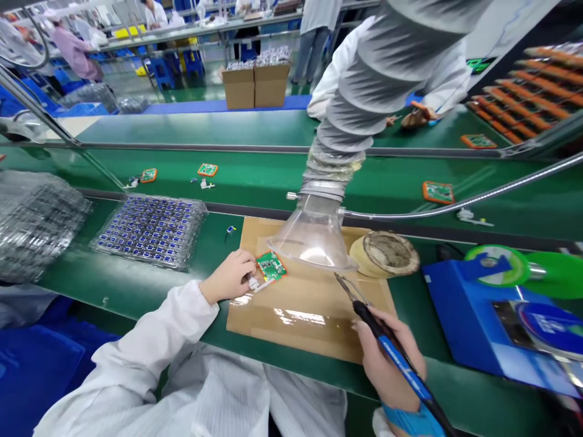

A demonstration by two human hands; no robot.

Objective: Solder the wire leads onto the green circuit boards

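Note:
My left hand is closed, its fingertips pinching a small white plastic part at the lower left edge of a green circuit board with an orange rim. The board lies on a brown cardboard sheet. My right hand grips a blue-and-black soldering iron with a thin metal guide beside its tip. That tip is over the sheet, to the right of the board and apart from it. A clear fume hood hangs just beyond the board.
A yellowish round pot stands right of the hood. Further right is a blue machine with a green spool. At left lies a clear tray of small blue parts. More boards lie on the green belt. A co-worker sits opposite.

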